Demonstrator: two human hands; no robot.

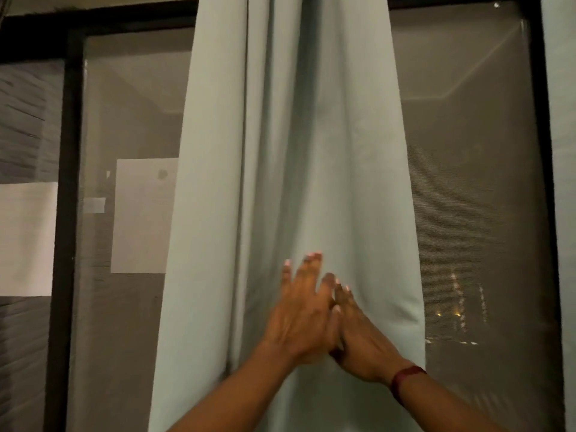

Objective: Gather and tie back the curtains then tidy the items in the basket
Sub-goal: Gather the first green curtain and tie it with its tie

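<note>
Dark window [467, 182] behind | curtain [296, 151] gathered | left hand [300, 313], right hand [358, 335] — flat, fingers spread, gripping nothing

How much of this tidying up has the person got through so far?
Early days. The grey-green curtain already hangs bunched into folds, with the window screen showing on both sides. In hand: the left hand and right hand lie flat on the cloth, fingers spread, not gripping. No tie-back is visible, so tying is left. The basket is out of view, so its state cannot be told.
</note>
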